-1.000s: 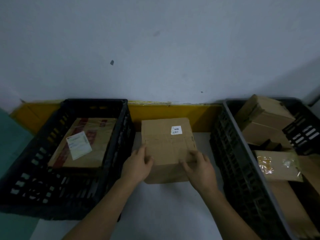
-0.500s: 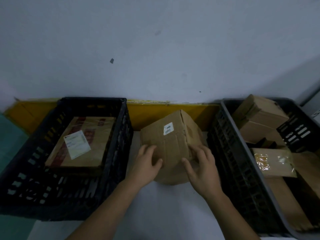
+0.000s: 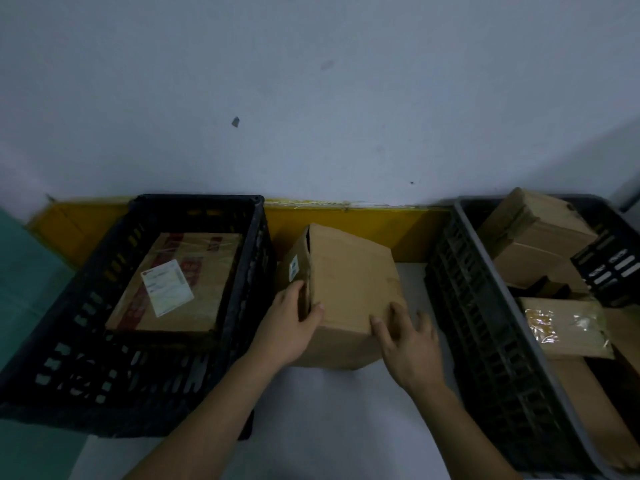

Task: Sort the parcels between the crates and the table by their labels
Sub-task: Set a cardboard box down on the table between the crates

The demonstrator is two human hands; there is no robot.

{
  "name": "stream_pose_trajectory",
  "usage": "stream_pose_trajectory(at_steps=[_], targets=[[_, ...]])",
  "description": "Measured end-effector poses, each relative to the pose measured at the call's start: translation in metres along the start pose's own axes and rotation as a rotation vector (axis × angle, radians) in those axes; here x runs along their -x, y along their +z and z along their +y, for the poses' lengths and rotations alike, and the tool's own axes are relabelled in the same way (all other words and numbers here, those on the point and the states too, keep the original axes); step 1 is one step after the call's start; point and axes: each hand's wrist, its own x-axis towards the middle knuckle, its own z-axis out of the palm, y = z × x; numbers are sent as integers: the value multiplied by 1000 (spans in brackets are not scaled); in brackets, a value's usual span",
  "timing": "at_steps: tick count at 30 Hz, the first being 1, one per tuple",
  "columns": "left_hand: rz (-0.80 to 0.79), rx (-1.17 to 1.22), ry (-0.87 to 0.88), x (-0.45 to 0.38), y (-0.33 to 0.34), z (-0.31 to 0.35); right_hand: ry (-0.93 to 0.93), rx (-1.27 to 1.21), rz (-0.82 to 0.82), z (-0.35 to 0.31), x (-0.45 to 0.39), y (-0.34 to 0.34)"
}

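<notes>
A brown cardboard box stands on the white table between two crates. Its small white label faces left on the side. My left hand grips the box's near left edge, thumb on top. My right hand rests against the box's near right corner with fingers spread. The black crate on the left holds a flat taped parcel with a white label. The grey crate on the right holds several cardboard parcels.
A padded envelope lies in the right crate beside a small black basket. A yellow board runs along the white wall behind the table. Green floor shows at the far left.
The box has been rolled to the left: its label was on top, then tilted, and now faces the left crate. Both hands shifted with it.
</notes>
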Motion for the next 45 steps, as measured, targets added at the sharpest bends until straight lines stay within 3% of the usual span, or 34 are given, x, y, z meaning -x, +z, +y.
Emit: stream_pose_trajectory(at_steps=[4, 9, 21, 26, 35, 40, 45], targets=[[-18, 83, 48, 5, -2, -9, -13, -108, -46, -5, -1, 1], [-75, -141, 95, 12, 12, -16, -92, 4, 73, 2, 9, 16], [-28, -377, 67, 8, 31, -22, -82, -92, 21, -1, 11, 13], [-61, -279, 31, 9, 29, -13, -93, -83, 68, -5, 15, -3], [-132, -166, 52, 6, 32, -20, -231, -4, 396, -28, 35, -36], [-50, -99, 69, 1, 23, 3, -385, -234, 296, -25, 32, -25], [-125, -28, 7, 7, 20, 27, -360, -173, 269, -19, 28, -11]])
